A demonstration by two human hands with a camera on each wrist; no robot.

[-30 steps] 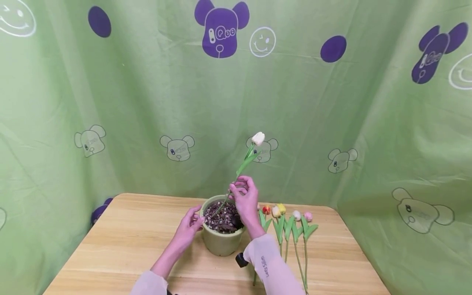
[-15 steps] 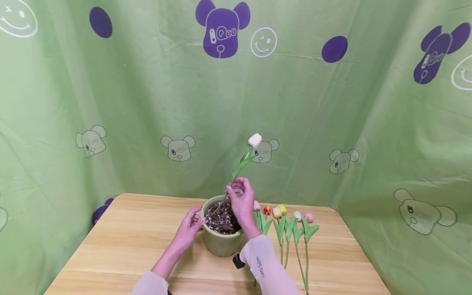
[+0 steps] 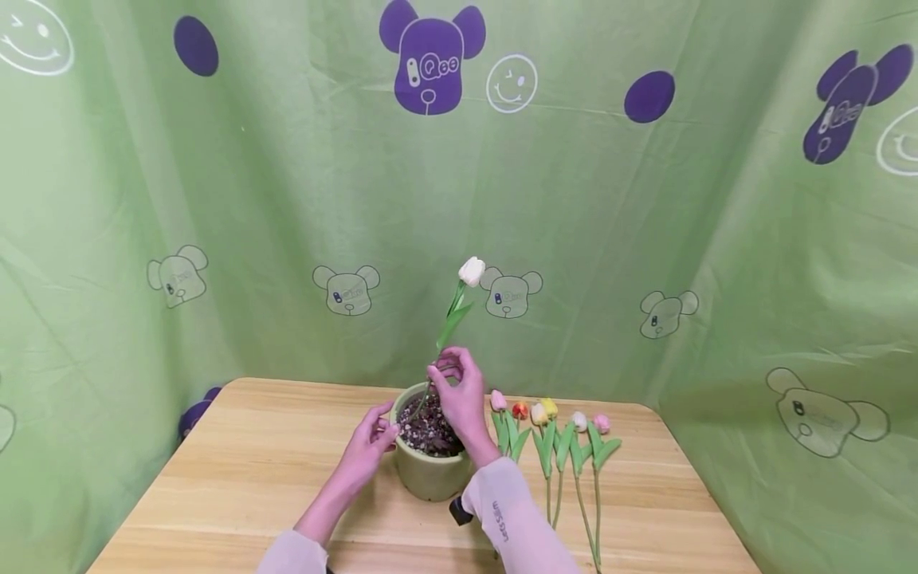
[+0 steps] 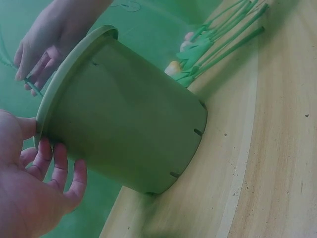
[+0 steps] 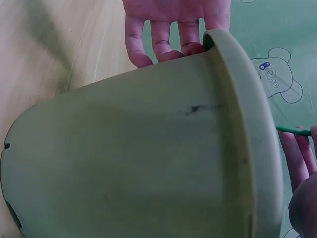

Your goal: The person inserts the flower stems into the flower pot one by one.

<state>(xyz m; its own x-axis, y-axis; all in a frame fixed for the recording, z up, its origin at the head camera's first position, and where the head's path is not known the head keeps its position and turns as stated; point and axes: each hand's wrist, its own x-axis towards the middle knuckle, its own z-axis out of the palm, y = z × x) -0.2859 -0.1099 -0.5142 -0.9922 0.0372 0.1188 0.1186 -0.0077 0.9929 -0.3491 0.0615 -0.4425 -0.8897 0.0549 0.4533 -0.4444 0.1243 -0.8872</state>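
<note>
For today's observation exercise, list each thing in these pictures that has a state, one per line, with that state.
White tulip: held by its stem, leaning, lower end in the pot.
Green pot: upright on the table, filled with dark pebbles.
Loose tulips: lying side by side on the table, right of the pot.
Right hand: pinches the white tulip's stem.
Left hand: rests against the pot's rim.
</note>
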